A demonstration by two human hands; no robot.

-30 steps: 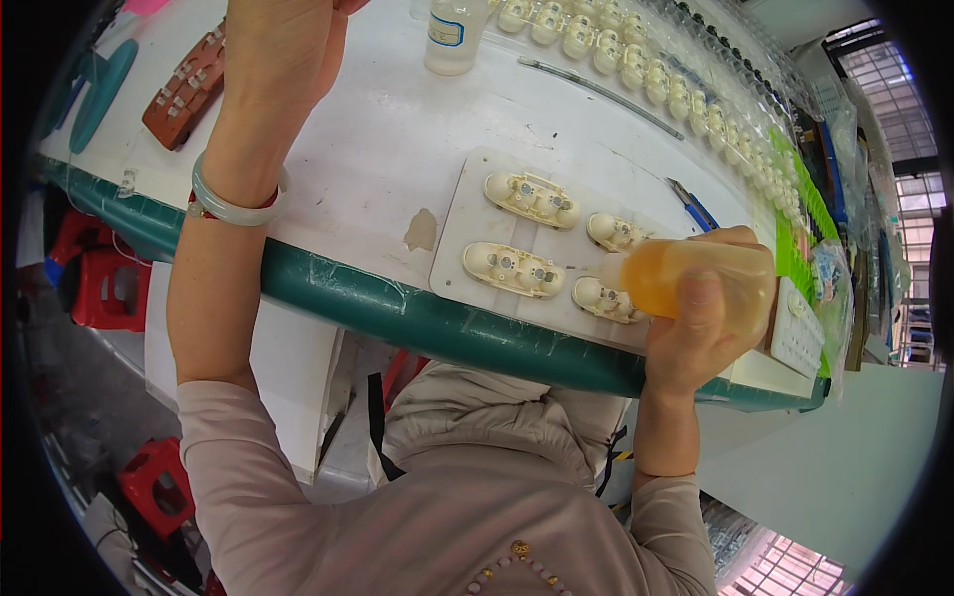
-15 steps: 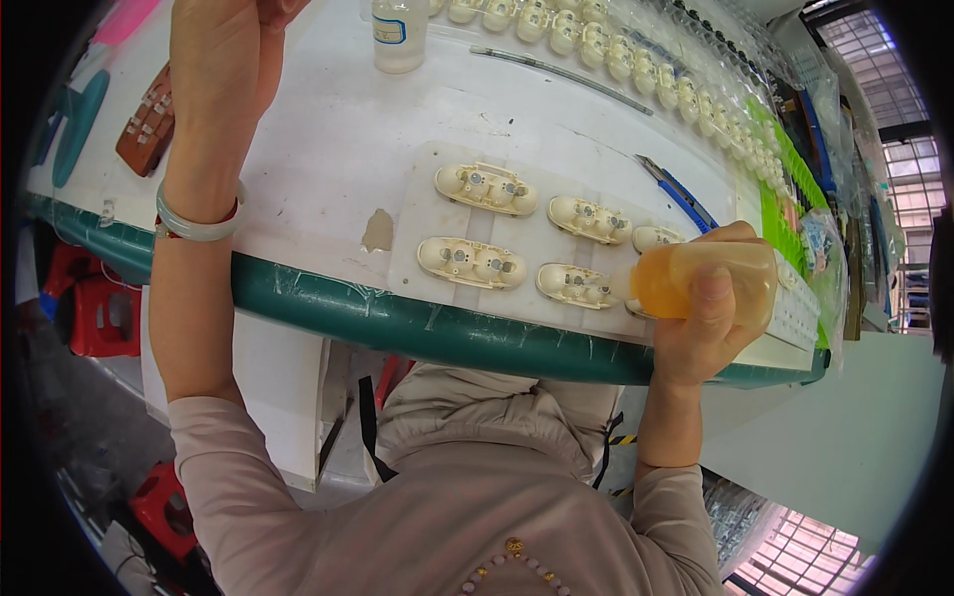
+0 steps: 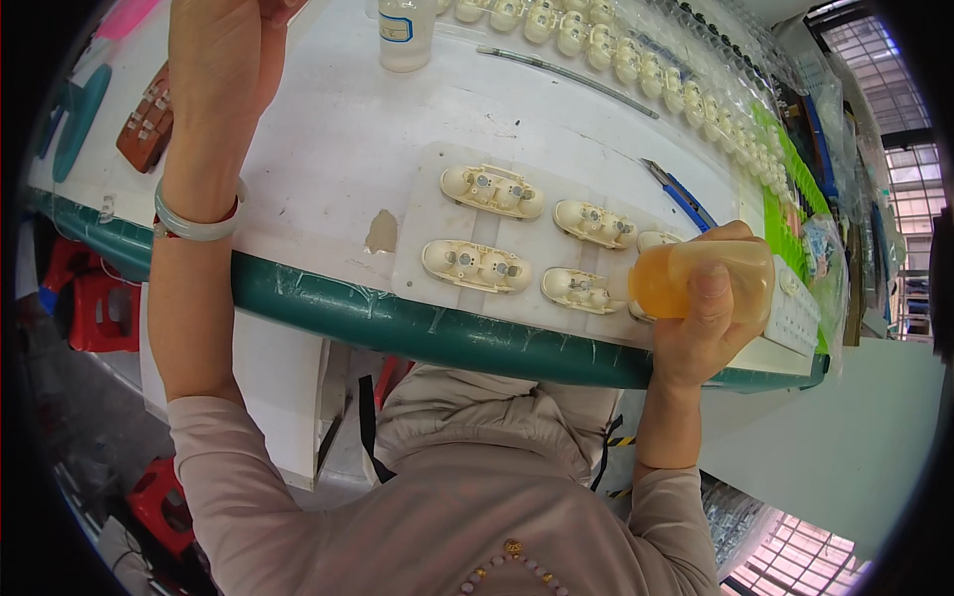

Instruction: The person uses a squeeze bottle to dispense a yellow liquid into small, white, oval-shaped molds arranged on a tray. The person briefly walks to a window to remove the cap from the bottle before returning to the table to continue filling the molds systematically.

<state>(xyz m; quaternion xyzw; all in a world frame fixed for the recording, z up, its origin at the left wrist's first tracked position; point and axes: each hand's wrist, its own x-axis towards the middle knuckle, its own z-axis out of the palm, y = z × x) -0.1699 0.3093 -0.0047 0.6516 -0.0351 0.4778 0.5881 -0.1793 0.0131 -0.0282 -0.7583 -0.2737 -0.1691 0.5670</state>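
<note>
My right hand (image 3: 711,323) is wrapped around a soft translucent squeeze bottle (image 3: 661,283) of amber liquid. The bottle is tipped on its side, its pale nozzle pointing left over a cream plastic housing (image 3: 578,290); whether it touches I cannot tell. Several similar oval housings (image 3: 477,266) with small metal discs lie in two rows on a translucent white board (image 3: 417,228). The bottle and hand partly cover those at the right end. My left hand (image 3: 224,60) is raised at the upper left, its fingers mostly cut off by the top edge.
A labelled clear bottle (image 3: 405,45) stands at the back. A thin strip (image 3: 566,77) and a blue utility knife (image 3: 681,194) lie beyond the board. Rows of cream parts (image 3: 626,60) fill the far right. A brown block (image 3: 149,119) lies left; a green padded edge (image 3: 397,320) borders the table.
The board, housings and knife appear slightly further right and lower in the picture. My right hand keeps its grip on the bottle in nearly the same spot.
</note>
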